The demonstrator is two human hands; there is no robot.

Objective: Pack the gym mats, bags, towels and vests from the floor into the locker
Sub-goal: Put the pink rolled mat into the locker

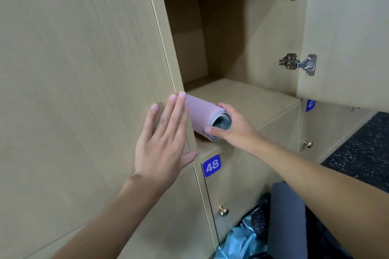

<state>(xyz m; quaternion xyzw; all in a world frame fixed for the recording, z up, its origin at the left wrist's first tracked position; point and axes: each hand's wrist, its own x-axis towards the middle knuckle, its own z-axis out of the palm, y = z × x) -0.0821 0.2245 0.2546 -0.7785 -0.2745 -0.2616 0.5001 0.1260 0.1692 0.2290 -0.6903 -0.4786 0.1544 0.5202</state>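
Note:
A rolled pink gym mat point(200, 114) with a grey-blue inner face lies on its side on the floor of the open locker compartment point(248, 99), at its front left corner. My right hand point(230, 125) grips the mat's near end, thumb under the roll and fingers over it. My left hand point(166, 132) rests flat, fingers straight, against the wooden panel left of the opening, with its fingertips at the panel's edge. Part of the mat is hidden behind that panel edge.
The compartment's door point(345, 33) stands open at the right on two metal hinges. Below are closed lockers 48 point(211, 165) and 47 with brass knobs. A shiny blue cloth point(237, 242) and a dark grey item point(288, 216) lie on the dark speckled floor below.

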